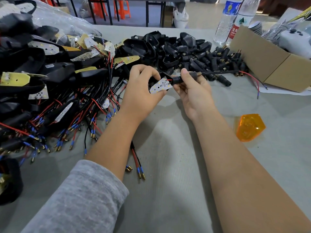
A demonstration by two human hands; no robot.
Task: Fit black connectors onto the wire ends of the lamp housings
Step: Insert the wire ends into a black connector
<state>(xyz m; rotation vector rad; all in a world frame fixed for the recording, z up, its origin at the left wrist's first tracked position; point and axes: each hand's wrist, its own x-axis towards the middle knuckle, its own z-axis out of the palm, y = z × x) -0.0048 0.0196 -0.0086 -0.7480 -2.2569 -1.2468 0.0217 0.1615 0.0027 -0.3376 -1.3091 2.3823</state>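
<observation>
Where grey ribbed cloth covers the table, orange stools stand behind. Above it, the left hand grips a black lamp housing with a white LED board; the right hand pinches a black ribbed connector against it. Its wire ends run off right, hard to make out.

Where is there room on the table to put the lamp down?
Bare cloth lies between the two forearms, and more between the right arm and the orange lens. The left is crowded with wired housings; the back holds the connector pile and box.
</observation>
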